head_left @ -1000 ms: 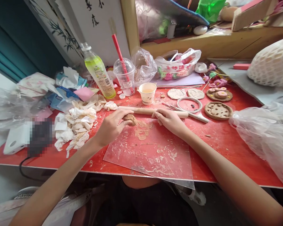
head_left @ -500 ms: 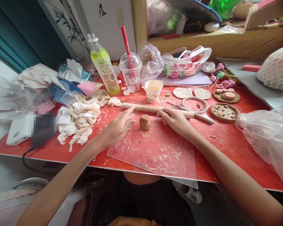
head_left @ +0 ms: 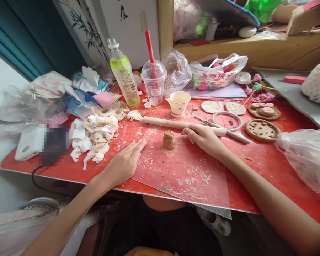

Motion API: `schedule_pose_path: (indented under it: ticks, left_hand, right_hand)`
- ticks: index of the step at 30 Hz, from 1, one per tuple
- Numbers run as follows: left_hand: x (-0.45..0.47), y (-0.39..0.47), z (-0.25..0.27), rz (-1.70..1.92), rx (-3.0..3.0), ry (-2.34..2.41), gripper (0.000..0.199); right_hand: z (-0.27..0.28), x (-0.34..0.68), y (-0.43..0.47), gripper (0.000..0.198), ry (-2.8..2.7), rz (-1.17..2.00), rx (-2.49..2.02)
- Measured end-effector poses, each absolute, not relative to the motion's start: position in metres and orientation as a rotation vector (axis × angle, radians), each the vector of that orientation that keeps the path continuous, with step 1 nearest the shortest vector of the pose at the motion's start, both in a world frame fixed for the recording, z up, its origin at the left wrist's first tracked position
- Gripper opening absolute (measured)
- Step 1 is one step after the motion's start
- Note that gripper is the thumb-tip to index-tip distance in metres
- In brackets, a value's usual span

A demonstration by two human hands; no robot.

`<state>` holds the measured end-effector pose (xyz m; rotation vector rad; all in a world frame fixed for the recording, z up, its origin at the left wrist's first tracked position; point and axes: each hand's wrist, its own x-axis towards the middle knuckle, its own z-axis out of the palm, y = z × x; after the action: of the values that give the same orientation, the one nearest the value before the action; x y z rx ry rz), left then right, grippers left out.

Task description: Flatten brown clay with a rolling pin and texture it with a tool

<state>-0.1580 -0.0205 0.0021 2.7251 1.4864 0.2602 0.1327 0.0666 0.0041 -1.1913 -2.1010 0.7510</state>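
Note:
A small brown lump of clay (head_left: 168, 139) stands upright on a clear plastic sheet (head_left: 176, 185), with a wet smear around its base. My left hand (head_left: 129, 158) lies low to the left of the clay, flat, fingers stretched out, holding nothing. On the other side, my right hand (head_left: 204, 139) has its fingers bent and drawn together, just in front of the rolling pin (head_left: 162, 122). Whether anything small is between those fingertips is hidden. The wooden pin lies across the far edge of the sheet, behind the clay.
Crumpled tissues (head_left: 96, 131) lie at the left, near a white device (head_left: 29, 144). Behind the pin stand a paper cup (head_left: 179, 103), a plastic cup (head_left: 153, 80) and a bottle (head_left: 124, 80). Flat clay pieces (head_left: 212, 106), a clay dish (head_left: 264, 130) and a plastic bag (head_left: 304, 156) are right.
My left hand has come down and back from beside the clay, its fingers now flat together. My right hand stays by the rolling pin. The whole view has shifted slightly.

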Motion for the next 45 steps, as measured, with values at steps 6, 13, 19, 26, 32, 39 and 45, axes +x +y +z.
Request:
schedule_pose_path:
  ticks: [6, 13, 19, 26, 32, 39, 45]
  left_hand:
    - [-0.151, -0.005, 0.016, 0.8, 1.835, 1.616, 0.033]
    - [-0.142, 0.052, 0.032, 0.515, 2.033, 1.813, 0.029]
    - [-0.132, 0.075, 0.027, 0.373, 2.463, 1.576, 0.042]
    - [-0.13, 0.099, 0.009, 0.35, 2.773, 1.431, 0.052]
    - [-0.123, 0.114, 0.01, 0.305, 2.892, 1.42, 0.049]
    - [-0.119, 0.12, 0.008, 0.326, 2.931, 1.48, 0.045]
    - [-0.119, 0.117, 0.013, 0.276, 3.031, 1.531, 0.032]
  right_hand:
    - [0.005, 0.131, 0.066, 0.023, -2.12, 0.72, -1.215]
    - [0.004, 0.129, 0.067, 0.022, -2.146, 0.691, -1.202]
    - [0.003, 0.129, 0.069, 0.022, -2.121, 0.651, -1.219]
    - [0.004, 0.129, 0.068, 0.027, -2.121, 0.679, -1.195]
    - [0.004, 0.13, 0.068, 0.027, -2.097, 0.734, -1.232]
    - [0.004, 0.13, 0.067, 0.026, -2.12, 0.684, -1.225]
    - [0.006, 0.131, 0.067, 0.024, -2.158, 0.642, -1.219]
